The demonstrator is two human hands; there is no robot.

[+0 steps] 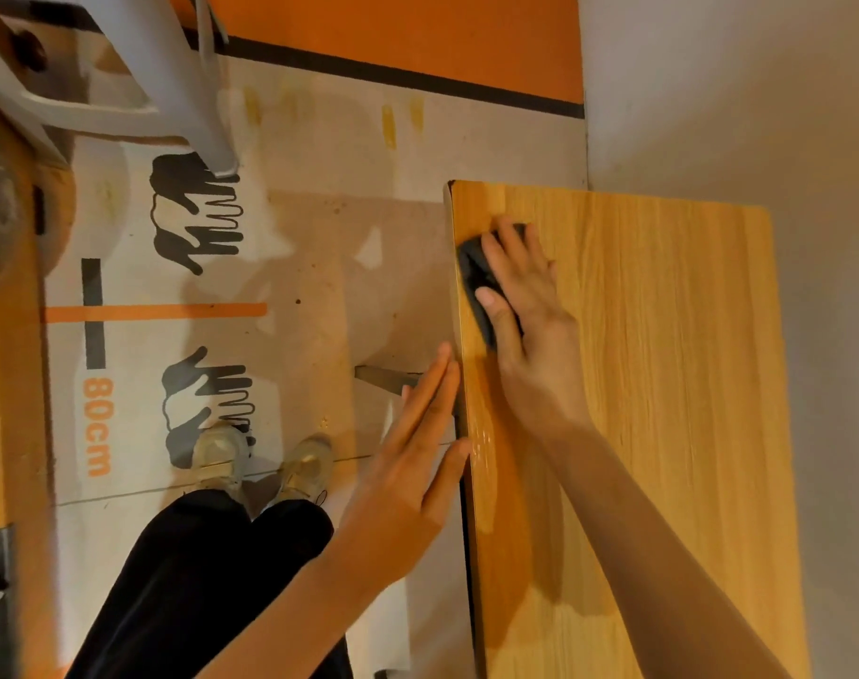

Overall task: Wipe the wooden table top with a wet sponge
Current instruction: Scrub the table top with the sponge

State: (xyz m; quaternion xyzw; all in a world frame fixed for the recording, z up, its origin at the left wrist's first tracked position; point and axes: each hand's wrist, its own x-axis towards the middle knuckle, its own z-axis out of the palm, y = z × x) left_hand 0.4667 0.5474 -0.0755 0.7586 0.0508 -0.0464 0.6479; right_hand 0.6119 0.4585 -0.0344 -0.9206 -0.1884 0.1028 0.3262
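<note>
Head view: one camera, looking down past two bare forearms.
Bench: one wooden bench, filling the frame from 1 to 5 o'clock, its left edge running top to bottom near centre; a wet sheen lies along that edge below the sponge.
Sponge: one dark sponge, flat on the bench at its far left corner, about 12 o'clock from the frame's middle, just inside the edge.
Right hand: right hand lies flat on the sponge, fingers straight and slightly spread, thumb along the sponge's near side; the grip is a flat press, not a pinch.
Left hand: left hand at 6 o'clock from the sponge, fingers straight and pressed together, its thumb side against the bench's left edge; it holds nothing.
Floor: printed mat at 9 o'clock, with two groups of hand outlines and one "80cm" mark.
Shoes: two pale shoes on the mat, below dark trousers.
Chair: one white chair leg at 11 o'clock.
</note>
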